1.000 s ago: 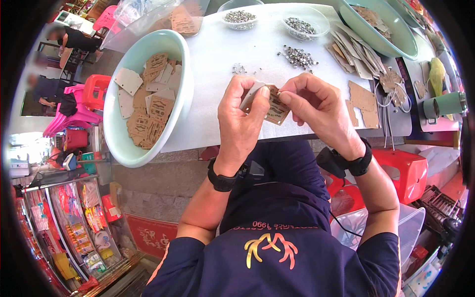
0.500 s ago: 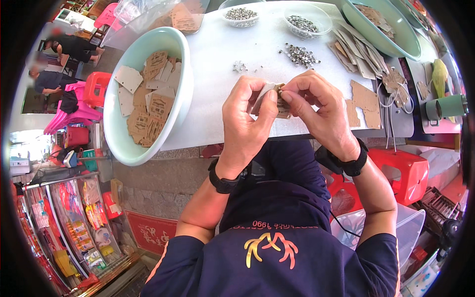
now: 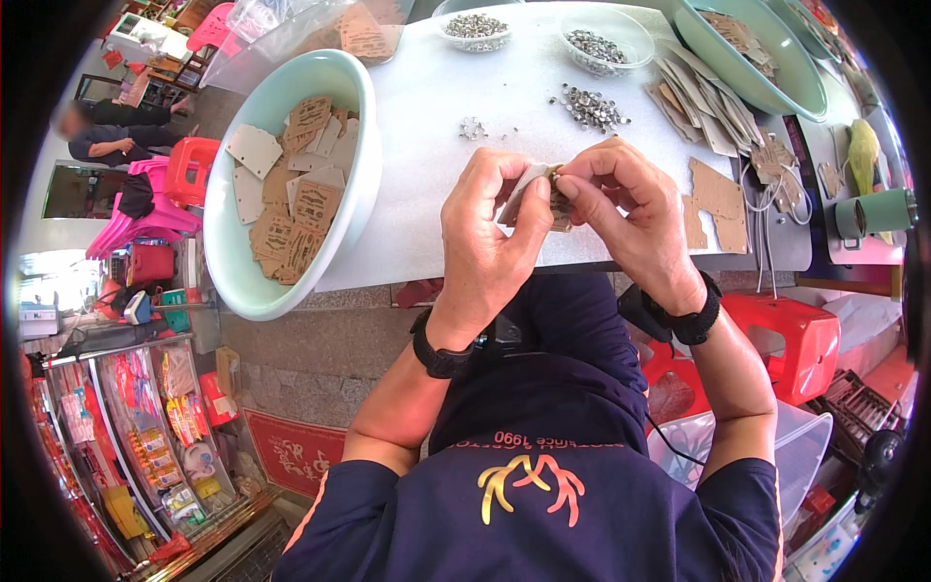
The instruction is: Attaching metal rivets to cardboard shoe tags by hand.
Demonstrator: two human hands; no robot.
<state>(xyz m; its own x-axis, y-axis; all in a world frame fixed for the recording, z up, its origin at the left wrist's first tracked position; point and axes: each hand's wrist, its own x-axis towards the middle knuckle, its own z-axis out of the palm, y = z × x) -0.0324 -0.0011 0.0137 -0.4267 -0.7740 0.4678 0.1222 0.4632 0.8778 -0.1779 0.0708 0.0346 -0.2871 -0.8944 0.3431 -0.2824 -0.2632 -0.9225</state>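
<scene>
My left hand (image 3: 490, 228) pinches a small cardboard card (image 3: 518, 192) between thumb and fingers, above the near edge of the white table. The card is pale on one face and brown with dark print on the other. At the card's upper right corner, my right hand (image 3: 635, 218) has thumb and forefinger pressed together on a small brass-coloured piece, partly hidden by the fingertips. Beyond the hands lie a loose pile of small silver metal studs (image 3: 593, 110) and a smaller cluster of shiny bits (image 3: 473, 128).
A pale green basin (image 3: 366, 184) of cards stands at the left. Two clear bowls (image 3: 606, 44) of metal pieces are at the back. Stacked cards (image 3: 703, 102), flat brown cards (image 3: 718, 194), a white cable (image 3: 761, 209) and another green basin (image 3: 800, 82) are at the right.
Both hands stay together at the card, which has tilted slightly so that less of its printed face shows. In the left background, the visible people have changed position.
</scene>
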